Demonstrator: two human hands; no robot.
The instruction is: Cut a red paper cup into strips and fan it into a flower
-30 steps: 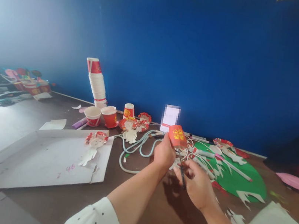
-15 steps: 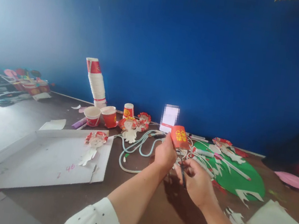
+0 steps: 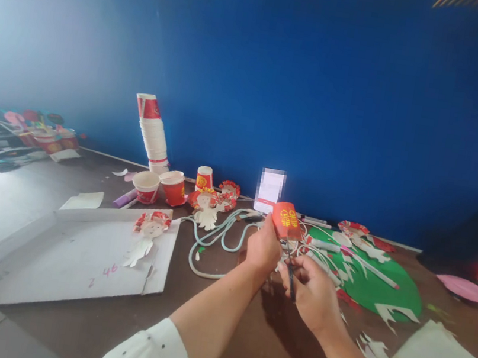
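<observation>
In the head view, a red, curved paper cup with yellow lettering (image 3: 287, 218) has shifted slightly rightward since a second ago, while both hands have stayed nearly in place. The tall blue partition (image 3: 279, 89) stands along the far edge of the brown table (image 3: 249, 348), whose surface extends on the near side of the hands. Leftward, pale looped cable (image 3: 207, 273) lies before the right edge of a white cardboard tray (image 3: 51, 259); rightward lies a green rounded sheet (image 3: 402, 287). The left hand (image 3: 264, 247) is closed on the cup's lower left side, above the table. The right hand (image 3: 311, 288) is wrapped around dark-handled metal scissors (image 3: 290, 275), their blades at the cup's lower edge; how far the blades are parted cannot be told.
</observation>
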